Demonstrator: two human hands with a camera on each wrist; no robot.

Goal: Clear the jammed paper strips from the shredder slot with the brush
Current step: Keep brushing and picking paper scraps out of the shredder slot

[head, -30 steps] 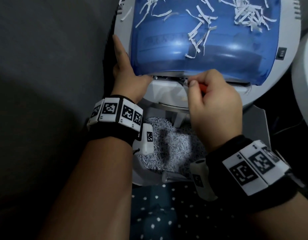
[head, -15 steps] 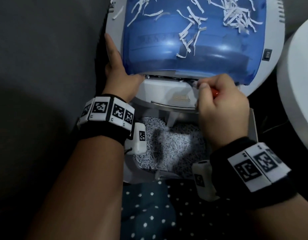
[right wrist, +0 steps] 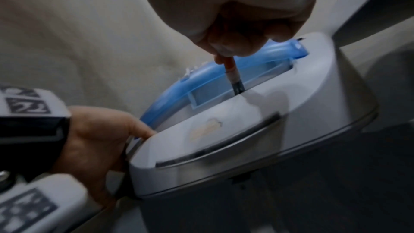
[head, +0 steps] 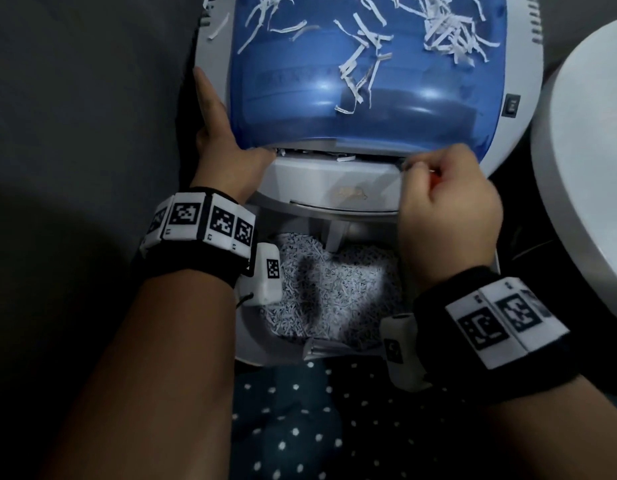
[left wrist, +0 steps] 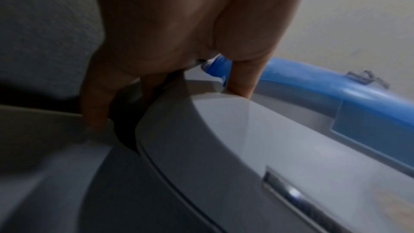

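The shredder [head: 334,188] is seen from above: a smooth grey-white plastic head with rounded corners, topped by a glossy, translucent blue cover [head: 362,98] that bulges like a dome. Thin white paper strips [head: 355,74], curled and tangled, are scattered over that cover. A narrow slot [head: 317,154] runs along the cover's near edge, and small torn scraps are lodged in it towards its left end. The brush [right wrist: 230,70], a slim rod with an orange handle and a dark tip, is gripped by the curled fingers of the right hand [head: 445,209] and is pushed tip-first into the slot near its right end, almost upright. The left hand [head: 224,150] is laid flat against the head's left edge, its fingers straight along the side and its thumb stretched to the slot's left end; nothing is held. Between the two hands the middle of the slot is left uncovered. Below the head's near edge a bin [head: 251,344] is open to view, filled with fine, confetti-like shreds [head: 334,289]. A white curved surface [head: 584,188] stands close beside the shredder's right edge, so little room is left there. Dark polka-dot fabric [head: 293,427] is seen at the bin's near edge.
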